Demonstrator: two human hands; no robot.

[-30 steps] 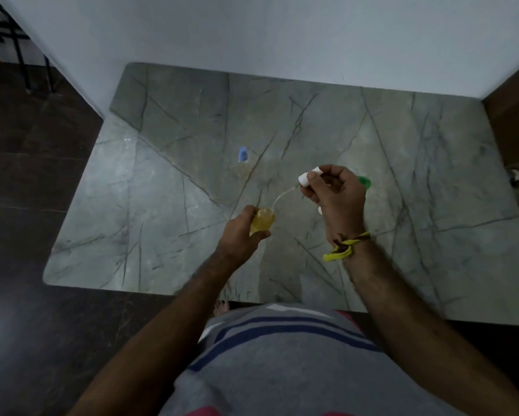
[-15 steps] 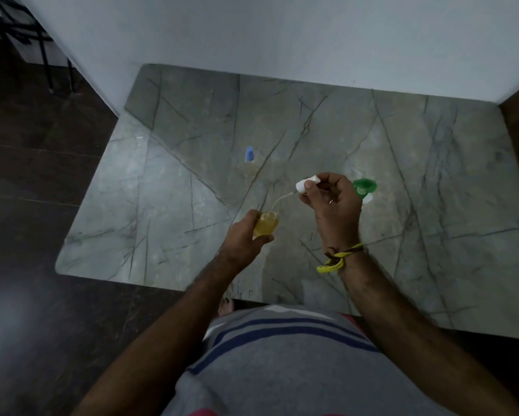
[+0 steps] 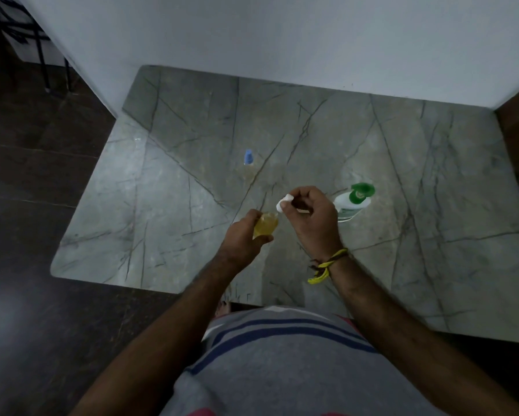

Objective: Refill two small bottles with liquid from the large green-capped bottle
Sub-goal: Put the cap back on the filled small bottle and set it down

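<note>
Closest to me is my grey shirt with dark blue stripes (image 3: 282, 355), and from under it my two bare forearms reach out over the grey-green veined stone tabletop (image 3: 162, 205). A yellow and dark thread band (image 3: 327, 265) is tied round my right wrist. My left hand (image 3: 243, 235) has its fingers and thumb curled round a small clear bottle full of yellow liquid (image 3: 265, 226), holding it just above the table. Just beside it and slightly higher, my right hand (image 3: 312, 217) pinches a small white cap (image 3: 283, 202) between thumb and forefinger, the other fingers folded in; the cap sits right at the mouth of the small bottle, though I cannot tell whether the two touch. Just past my right hand stands the large white bottle with its green flip cap open (image 3: 354, 201), on the table and partly hidden by my knuckles. Farther out, well apart from both hands, a second small bottle with a blue cap (image 3: 248, 157) stands upright near the middle of the table. Beyond it the table meets a plain white wall (image 3: 282, 40).
</note>
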